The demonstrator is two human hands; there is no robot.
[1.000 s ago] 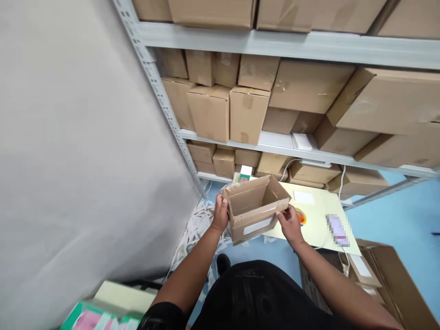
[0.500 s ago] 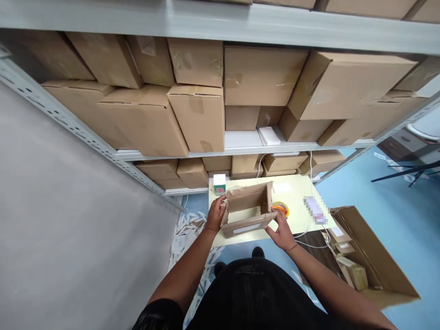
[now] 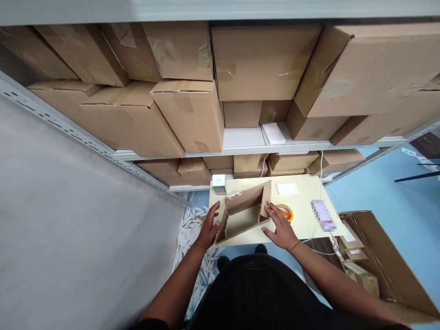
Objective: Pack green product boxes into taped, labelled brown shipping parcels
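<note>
Box (image 3: 244,200) sits on the surface (image 3: 304,204), opening up, long axis slanting near-left to far-right; my left hand (image 3: 208,229) spreads loose beside it, right hand (image 3: 280,228) unclenched, fingers at its right end.

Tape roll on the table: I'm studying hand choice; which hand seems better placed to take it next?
Probably the right hand: it is beside the tape roll, whereas the left hand is across the open box.
</note>
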